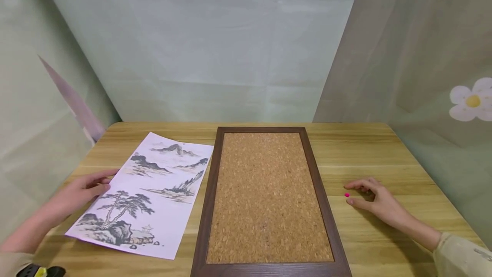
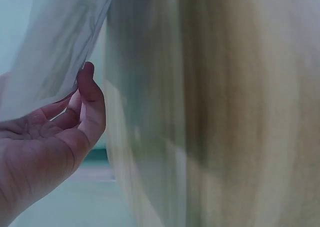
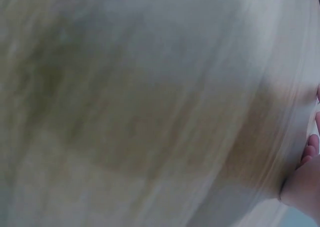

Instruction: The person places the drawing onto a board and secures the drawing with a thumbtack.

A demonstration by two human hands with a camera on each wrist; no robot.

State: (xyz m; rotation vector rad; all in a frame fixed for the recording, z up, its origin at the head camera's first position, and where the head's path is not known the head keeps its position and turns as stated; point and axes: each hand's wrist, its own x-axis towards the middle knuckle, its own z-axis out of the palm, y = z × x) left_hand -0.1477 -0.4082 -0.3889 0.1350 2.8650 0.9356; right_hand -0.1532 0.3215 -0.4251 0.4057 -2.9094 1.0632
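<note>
A paper sheet [image 1: 153,191] printed with ink-style mountains and pines slants across the left of the table. My left hand [image 1: 78,193] holds it by its left edge, and in the left wrist view the thumb and fingers of the left hand [image 2: 60,132] pinch the sheet [image 2: 55,47]. To the right of the sheet lies a framed cork board [image 1: 269,200]. My right hand [image 1: 378,202] is by a small bright pink piece [image 1: 347,195], too small to name, with thumb and forefinger apart on either side of it. Only part of the right hand [image 3: 305,177] shows in the right wrist view.
The wooden table [image 1: 357,157] carries everything and has rounded far corners. Pale hanging sheets [image 1: 230,46] enclose it at the back and sides, with a white flower print [image 1: 472,99] on the right. A dark strap with yellow [image 1: 40,271] appears at lower left.
</note>
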